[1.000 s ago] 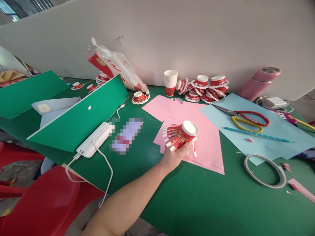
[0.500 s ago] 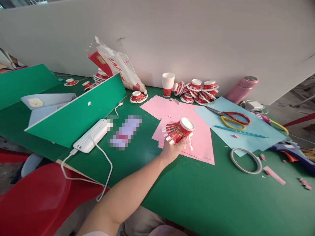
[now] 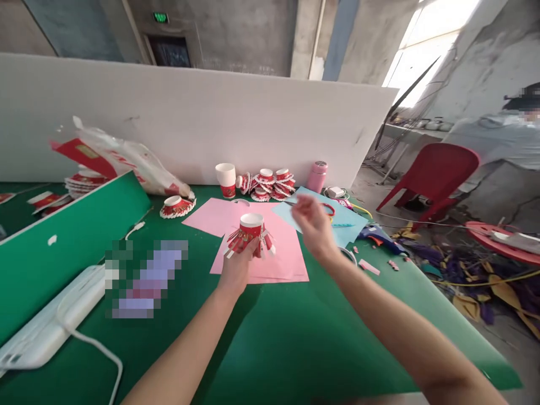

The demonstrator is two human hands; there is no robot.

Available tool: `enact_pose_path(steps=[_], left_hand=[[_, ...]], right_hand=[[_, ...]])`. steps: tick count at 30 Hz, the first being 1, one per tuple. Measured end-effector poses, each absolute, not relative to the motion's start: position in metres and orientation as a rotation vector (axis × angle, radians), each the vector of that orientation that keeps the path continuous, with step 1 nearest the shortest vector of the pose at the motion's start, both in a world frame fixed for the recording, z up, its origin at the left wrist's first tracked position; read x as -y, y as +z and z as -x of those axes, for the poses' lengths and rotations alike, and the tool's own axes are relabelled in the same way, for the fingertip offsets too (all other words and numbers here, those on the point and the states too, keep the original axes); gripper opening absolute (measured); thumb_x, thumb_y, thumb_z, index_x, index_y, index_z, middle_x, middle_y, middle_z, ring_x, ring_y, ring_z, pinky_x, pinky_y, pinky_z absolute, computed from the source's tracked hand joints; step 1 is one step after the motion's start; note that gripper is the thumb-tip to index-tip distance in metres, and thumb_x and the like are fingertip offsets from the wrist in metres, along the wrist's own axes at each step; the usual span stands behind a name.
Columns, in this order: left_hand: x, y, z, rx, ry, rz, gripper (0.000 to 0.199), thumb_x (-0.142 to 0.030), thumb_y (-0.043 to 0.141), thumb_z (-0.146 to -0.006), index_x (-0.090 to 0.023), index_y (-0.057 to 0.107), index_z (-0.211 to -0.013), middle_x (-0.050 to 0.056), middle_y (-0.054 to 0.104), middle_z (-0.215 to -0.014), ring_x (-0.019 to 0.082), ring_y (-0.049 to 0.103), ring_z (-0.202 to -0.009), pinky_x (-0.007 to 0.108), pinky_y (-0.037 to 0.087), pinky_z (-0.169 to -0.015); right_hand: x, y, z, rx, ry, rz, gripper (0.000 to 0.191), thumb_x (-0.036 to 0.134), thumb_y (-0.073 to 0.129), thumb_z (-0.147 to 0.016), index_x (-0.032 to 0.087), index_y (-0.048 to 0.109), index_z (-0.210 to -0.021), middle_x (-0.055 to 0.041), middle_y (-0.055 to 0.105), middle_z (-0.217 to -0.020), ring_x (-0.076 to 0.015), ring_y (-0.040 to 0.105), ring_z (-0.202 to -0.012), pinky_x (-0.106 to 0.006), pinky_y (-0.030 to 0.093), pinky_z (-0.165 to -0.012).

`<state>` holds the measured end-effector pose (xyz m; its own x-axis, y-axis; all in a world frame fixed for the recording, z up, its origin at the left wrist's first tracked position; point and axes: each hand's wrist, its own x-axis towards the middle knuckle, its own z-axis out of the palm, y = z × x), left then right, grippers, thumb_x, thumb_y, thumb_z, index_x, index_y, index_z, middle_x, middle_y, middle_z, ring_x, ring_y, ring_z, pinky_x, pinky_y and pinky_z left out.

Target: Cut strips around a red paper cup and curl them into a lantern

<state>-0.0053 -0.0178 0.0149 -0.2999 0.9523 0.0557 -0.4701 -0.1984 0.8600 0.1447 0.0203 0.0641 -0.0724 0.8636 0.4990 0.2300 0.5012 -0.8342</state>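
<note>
My left hand [image 3: 238, 267] grips a red paper cup [image 3: 252, 225] with its white end up and its cut wall strips fanned outward. The cup is over several pink paper sheets [image 3: 287, 247]. My right hand [image 3: 314, 225], smeared by motion, is raised over the light blue paper [image 3: 301, 197], so its fingers are unclear. Behind it, partly hidden, are scissors with red handles [image 3: 329, 210]. At the back stand stacked uncut paper cups [image 3: 226, 180] beside a heap of fringed cups [image 3: 270, 188]. Another fringed cup [image 3: 176, 208] sits to the left.
A green divider [image 3: 84, 219] and a white power strip [image 3: 46, 320] with a cable occupy the left. Along the right are a pink bottle [image 3: 318, 176], a blue glue gun [image 3: 386, 239] and paper scraps. Beyond the table edge, a person sits near a red chair [image 3: 426, 174].
My right hand has come into view and is over the blue paper. My left hand still holds the fringed cup, now more upright. The view has tilted up and turned right.
</note>
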Motion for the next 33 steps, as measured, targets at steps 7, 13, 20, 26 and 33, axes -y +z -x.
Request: enact_pose_path(steps=[7, 13, 20, 26, 33], left_hand=[[0.008, 0.03, -0.004, -0.843, 1.554, -0.652, 0.034, -0.019, 0.078, -0.059, -0.016, 0.067, -0.09, 0.002, 0.07, -0.083, 0.013, 0.064, -0.073, 0.021, 0.049, -0.062], [0.001, 0.013, -0.01, -0.891, 1.444, -0.702, 0.03, -0.023, 0.077, -0.06, -0.015, 0.069, -0.087, 0.004, 0.072, -0.086, 0.016, 0.066, -0.08, 0.023, 0.051, -0.071], [0.002, -0.011, -0.009, -0.985, 1.401, -0.789, 0.032, -0.029, 0.076, -0.062, -0.016, 0.069, -0.09, 0.007, 0.071, -0.096, 0.023, 0.064, -0.094, 0.03, 0.051, -0.079], [0.005, -0.018, -0.009, -0.984, 1.388, -0.799, 0.039, -0.027, 0.075, -0.063, -0.018, 0.067, -0.1, 0.008, 0.07, -0.101, 0.026, 0.063, -0.099, 0.039, 0.051, -0.085], [0.007, -0.015, -0.012, -0.907, 1.382, -0.746, 0.035, -0.025, 0.073, -0.067, -0.021, 0.068, -0.102, 0.007, 0.069, -0.105, 0.025, 0.061, -0.104, 0.038, 0.05, -0.089]], right_hand=[[-0.025, 0.023, -0.128, 1.434, 1.189, 0.875, 0.035, 0.05, 0.052, -0.081, 0.018, 0.05, -0.066, 0.0024, 0.051, -0.057, -0.01, 0.045, -0.052, -0.025, 0.037, -0.052], [-0.023, 0.017, -0.139, 1.324, 1.322, 0.856, 0.038, 0.056, 0.06, -0.072, 0.019, 0.048, -0.068, 0.0034, 0.052, -0.054, -0.0104, 0.046, -0.049, -0.025, 0.038, -0.049], [-0.024, 0.0, -0.141, 1.253, 1.504, 0.864, 0.041, 0.055, 0.068, -0.063, 0.019, 0.049, -0.065, 0.0052, 0.049, -0.055, -0.0081, 0.044, -0.048, -0.024, 0.038, -0.05], [-0.026, -0.008, -0.143, 1.328, 1.501, 0.92, 0.041, 0.055, 0.068, -0.062, 0.019, 0.048, -0.066, 0.005, 0.05, -0.057, -0.0079, 0.045, -0.049, -0.024, 0.035, -0.049], [-0.027, -0.01, -0.143, 1.334, 1.479, 0.961, 0.038, 0.051, 0.068, -0.065, 0.019, 0.047, -0.067, 0.0054, 0.05, -0.055, -0.0072, 0.044, -0.046, -0.022, 0.033, -0.046]])
